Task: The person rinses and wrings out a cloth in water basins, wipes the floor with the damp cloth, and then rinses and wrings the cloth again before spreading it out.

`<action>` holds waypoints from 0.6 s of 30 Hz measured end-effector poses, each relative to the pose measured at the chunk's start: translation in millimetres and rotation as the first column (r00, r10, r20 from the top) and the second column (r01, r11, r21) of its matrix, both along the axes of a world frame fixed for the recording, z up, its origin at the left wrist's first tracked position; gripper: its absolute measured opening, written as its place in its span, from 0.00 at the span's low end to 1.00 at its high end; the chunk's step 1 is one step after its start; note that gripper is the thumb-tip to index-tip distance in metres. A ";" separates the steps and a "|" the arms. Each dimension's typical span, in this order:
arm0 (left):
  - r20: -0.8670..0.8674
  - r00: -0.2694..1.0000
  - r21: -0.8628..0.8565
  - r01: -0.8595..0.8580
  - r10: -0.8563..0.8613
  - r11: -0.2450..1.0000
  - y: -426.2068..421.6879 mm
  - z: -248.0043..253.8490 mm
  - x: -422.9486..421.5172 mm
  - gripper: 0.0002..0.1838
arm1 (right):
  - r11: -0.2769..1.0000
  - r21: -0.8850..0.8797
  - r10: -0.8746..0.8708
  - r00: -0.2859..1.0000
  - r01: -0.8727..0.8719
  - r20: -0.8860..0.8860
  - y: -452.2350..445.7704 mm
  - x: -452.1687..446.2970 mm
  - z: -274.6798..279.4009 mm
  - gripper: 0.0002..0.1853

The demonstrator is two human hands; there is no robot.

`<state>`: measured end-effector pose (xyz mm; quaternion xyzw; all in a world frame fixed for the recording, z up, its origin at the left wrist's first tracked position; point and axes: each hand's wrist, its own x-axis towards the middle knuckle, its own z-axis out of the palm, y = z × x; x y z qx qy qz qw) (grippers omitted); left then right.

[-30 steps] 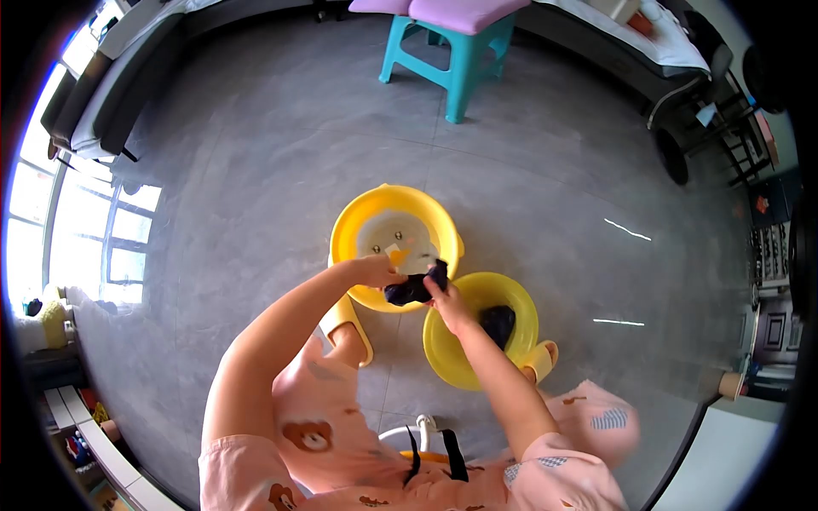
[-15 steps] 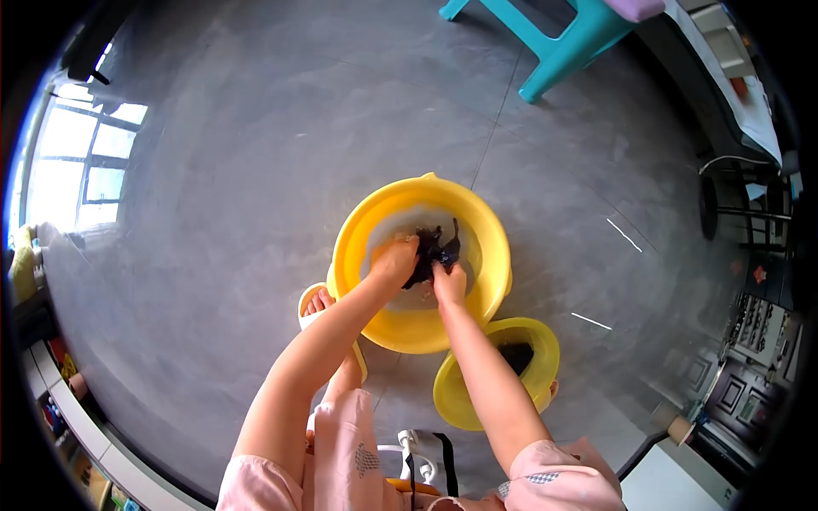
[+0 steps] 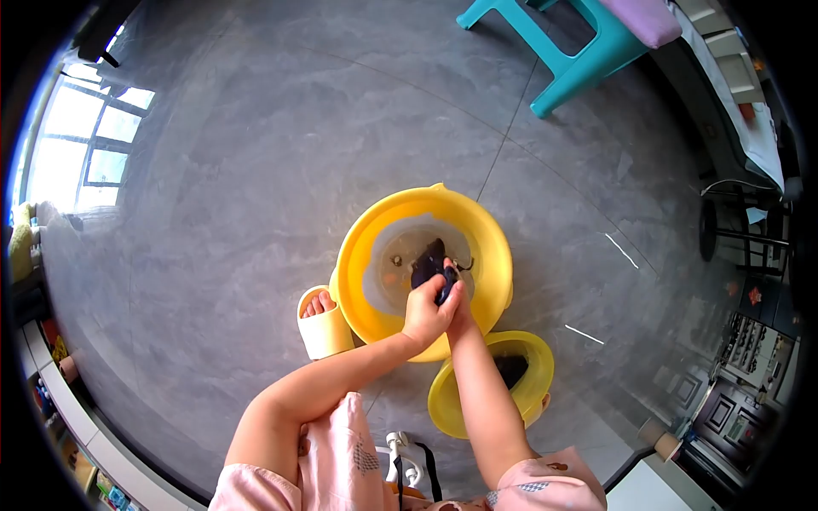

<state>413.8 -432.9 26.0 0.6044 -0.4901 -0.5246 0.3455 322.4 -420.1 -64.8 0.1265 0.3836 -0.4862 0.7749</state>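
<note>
A large yellow basin (image 3: 492, 255) with water in it stands on the floor in front of me. Over its near half, my left hand (image 3: 429, 313) and my right hand (image 3: 458, 305) are close together, both closed round a dark wet cloth (image 3: 430, 262). The cloth is bunched up, and part of it sticks out beyond the fingers toward the basin's middle. What kind of garment or cloth it is cannot be made out. My fingers partly cover it.
A smaller yellow basin (image 3: 445, 410) stands at the near right with a dark cloth piece (image 3: 511, 371) inside. A foot in a yellow slipper (image 3: 325, 334) is left of the large basin. A teal stool (image 3: 558, 72) stands at the far right. Cabinets line the right side.
Both hands have drawn nearer to me and come together, with the cloth gathered more tightly between them. Earlier the hands were apart, with the cloth spread lower in the basin.
</note>
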 end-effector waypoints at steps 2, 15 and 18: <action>-0.029 0.996 -0.027 0.089 -0.090 0.996 11.6 5.2 0.1 0.14 | 0.927 -0.177 -0.287 0.929 0.331 0.233 21.3 24.1 -17.0 0.19; 0.021 0.997 -0.127 -0.066 0.069 0.990 -56.2 -65.6 34.7 0.13 | 0.936 0.241 -0.152 0.910 0.258 -0.385 47.6 38.0 52.0 0.13; 0.475 0.879 -0.018 0.044 -0.030 0.999 -53.5 -86.3 40.1 0.11 | 0.965 0.250 0.106 0.756 0.079 -0.646 55.4 33.6 24.9 0.16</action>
